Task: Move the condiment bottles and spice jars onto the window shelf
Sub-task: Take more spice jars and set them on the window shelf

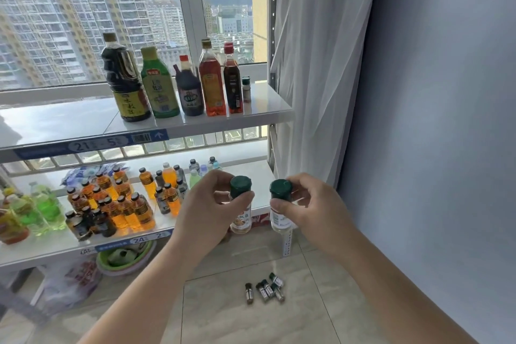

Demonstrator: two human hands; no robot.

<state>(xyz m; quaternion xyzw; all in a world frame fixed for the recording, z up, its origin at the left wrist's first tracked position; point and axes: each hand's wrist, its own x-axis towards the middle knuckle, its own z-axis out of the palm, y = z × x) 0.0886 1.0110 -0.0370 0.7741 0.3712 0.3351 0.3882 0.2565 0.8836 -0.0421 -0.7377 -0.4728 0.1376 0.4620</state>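
While each hand pinches one green-capped spice jar below the window shelf (268, 98): left hand (208, 209), left jar (240, 204); right hand (312, 207), right jar (280, 205).

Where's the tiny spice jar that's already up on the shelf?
In the head view, the small green-capped spice jar stands at the right end of the window shelf, just right of the red-capped dark bottle.
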